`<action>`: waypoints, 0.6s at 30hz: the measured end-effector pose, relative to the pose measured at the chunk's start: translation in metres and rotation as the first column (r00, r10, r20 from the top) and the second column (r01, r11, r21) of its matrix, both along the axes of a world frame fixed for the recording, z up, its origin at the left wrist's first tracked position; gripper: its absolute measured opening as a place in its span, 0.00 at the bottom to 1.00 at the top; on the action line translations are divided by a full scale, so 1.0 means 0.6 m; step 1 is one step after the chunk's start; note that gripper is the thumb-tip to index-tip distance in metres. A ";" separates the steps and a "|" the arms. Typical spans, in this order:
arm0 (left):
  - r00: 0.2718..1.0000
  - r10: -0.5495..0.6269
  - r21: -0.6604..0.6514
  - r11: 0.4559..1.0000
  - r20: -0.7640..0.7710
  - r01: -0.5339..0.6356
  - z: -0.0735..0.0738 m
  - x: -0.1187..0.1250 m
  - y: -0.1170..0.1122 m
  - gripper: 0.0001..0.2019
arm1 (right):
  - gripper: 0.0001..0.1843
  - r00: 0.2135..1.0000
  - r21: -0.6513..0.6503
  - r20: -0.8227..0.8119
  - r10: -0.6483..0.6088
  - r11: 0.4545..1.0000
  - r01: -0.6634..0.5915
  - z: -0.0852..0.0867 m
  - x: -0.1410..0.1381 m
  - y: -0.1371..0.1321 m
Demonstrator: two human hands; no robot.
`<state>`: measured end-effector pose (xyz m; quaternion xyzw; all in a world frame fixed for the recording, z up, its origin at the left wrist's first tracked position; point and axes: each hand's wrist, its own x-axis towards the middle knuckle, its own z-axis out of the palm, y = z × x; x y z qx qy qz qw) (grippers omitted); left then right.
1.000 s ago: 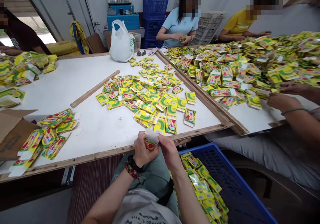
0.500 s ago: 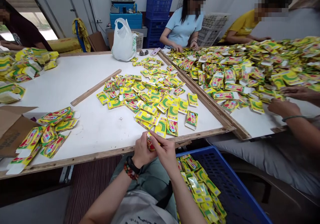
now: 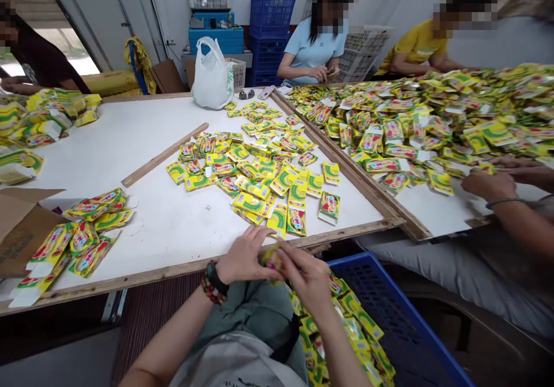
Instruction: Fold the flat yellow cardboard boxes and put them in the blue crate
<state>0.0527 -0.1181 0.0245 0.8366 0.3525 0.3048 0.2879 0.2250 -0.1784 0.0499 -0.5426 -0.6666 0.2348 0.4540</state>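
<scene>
At the near tabletop [image 3: 130, 278] edge: a small yellow sachet [image 3: 272, 263] sits between the person's left hand [image 3: 244, 254] and right hand [image 3: 307, 277], just above the wooden rim and partly hidden by the fingers.

Grip: both hands are closed narrowly on the sachet, pinching it between fingertips, with no wide opening on either side.

Handling: it looks light, thin and flexible, and its glossy film may slip, so a fingertip pinch at the flat edge or pale end tab seems the surest hold.

Markings: the sachets show yellow, green and red print, but no brand or words can be read.

Below the hands: a blue crate [image 3: 389, 312] beside the person's knees holds loose sachets [image 3: 346, 323].

On the tabletop: a scattered pile of sachets [image 3: 255, 173] lies ahead, a wooden strip [image 3: 164, 153] to its left, and a cardboard box [image 3: 21, 231] at the left edge.

Right: a co-worker's hand [image 3: 489, 185] reaches over a large heap of sachets [image 3: 415, 127] on a neighbouring board.

Far wall: a white plastic bag [image 3: 212, 75] stands on the tabletop before stacked blue crates [image 3: 272, 35].
</scene>
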 end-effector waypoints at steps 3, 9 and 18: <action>0.970 -0.043 0.130 0.989 -0.241 0.076 0.026 -0.021 0.074 0.23 | 0.18 0.926 -0.187 -0.173 -0.334 0.935 0.302 0.020 0.050 -0.020; 0.889 -0.009 0.217 0.969 -0.457 0.122 0.012 -0.005 0.186 0.17 | 0.29 0.846 -0.314 -0.140 -0.515 0.833 0.455 0.051 0.118 -0.045; 0.979 0.138 0.203 0.973 -0.149 -0.106 0.015 -0.010 0.136 0.18 | 0.27 0.959 -0.287 0.007 -0.283 0.918 0.273 -0.004 0.097 -0.014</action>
